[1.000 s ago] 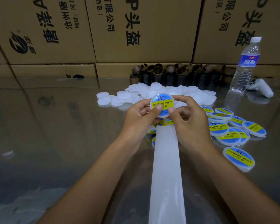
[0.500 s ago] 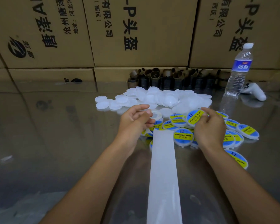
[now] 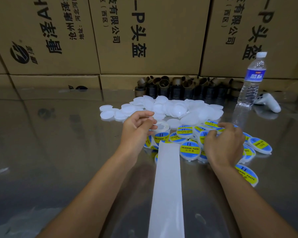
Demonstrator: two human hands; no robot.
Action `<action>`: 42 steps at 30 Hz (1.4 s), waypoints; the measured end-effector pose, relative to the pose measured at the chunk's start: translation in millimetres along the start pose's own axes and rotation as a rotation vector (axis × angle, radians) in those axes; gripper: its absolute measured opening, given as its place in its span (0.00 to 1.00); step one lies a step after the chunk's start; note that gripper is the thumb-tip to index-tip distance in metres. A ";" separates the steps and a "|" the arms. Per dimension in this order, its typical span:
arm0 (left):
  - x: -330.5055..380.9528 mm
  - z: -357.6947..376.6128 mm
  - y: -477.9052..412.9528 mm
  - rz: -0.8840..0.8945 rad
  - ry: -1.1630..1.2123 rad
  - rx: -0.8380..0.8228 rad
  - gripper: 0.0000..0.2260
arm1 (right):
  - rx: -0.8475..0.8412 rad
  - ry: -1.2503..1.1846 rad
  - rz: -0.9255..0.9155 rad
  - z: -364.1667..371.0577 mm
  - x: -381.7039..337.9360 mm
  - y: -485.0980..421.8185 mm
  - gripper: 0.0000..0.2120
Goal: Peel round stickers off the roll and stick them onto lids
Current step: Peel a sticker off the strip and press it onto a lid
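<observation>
The sticker roll (image 3: 161, 134) stands upright at mid table, a blue-and-yellow "SOLDERING PASTE" sticker facing me. Its bare white backing strip (image 3: 167, 186) runs from the roll toward me. My left hand (image 3: 138, 131) is beside the roll with fingers loosely curled, fingertips at its top rim, holding nothing I can see. My right hand (image 3: 224, 145) lies over the heap of labelled lids (image 3: 190, 149); its thumb and fingers curl on a tilted labelled lid (image 3: 203, 136). Plain white lids (image 3: 172, 109) are piled behind.
Cardboard boxes (image 3: 144, 40) wall off the back. Several brown cardboard cores (image 3: 179, 86) stand at their foot. A water bottle (image 3: 251, 83) and a white controller (image 3: 269, 103) are at the back right. The shiny table top (image 3: 58, 134) stretches left.
Both hands held one labelled lid up at centre. My right hand carried it right and down onto the labelled heap. My left hand dropped beside the roll.
</observation>
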State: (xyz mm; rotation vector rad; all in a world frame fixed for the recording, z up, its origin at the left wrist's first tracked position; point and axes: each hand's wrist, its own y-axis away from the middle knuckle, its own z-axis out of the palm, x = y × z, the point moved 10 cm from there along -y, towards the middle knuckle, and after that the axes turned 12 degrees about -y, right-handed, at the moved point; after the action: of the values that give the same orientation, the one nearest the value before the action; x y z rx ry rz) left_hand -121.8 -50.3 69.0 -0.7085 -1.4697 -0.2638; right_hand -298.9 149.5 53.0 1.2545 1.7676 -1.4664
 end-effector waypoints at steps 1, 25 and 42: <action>4.9 1.3 -2.2 0.033 -0.037 0.009 0.10 | 0.007 -0.007 -0.033 0.9 -4.2 0.8 0.15; -48.0 147.3 -107.5 0.029 -1.578 -0.590 0.10 | 0.038 -0.141 -0.432 5.5 -51.1 18.5 0.18; 14.5 126.5 -107.9 0.230 -1.139 -0.391 0.11 | 0.021 -0.133 -0.460 7.7 -50.6 18.6 0.18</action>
State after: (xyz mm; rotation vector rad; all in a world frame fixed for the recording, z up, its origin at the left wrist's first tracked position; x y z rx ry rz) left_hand -284.5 -56.6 105.5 -1.4732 -2.4049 0.0740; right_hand -261.6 125.5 84.7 0.7631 2.0391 -1.7713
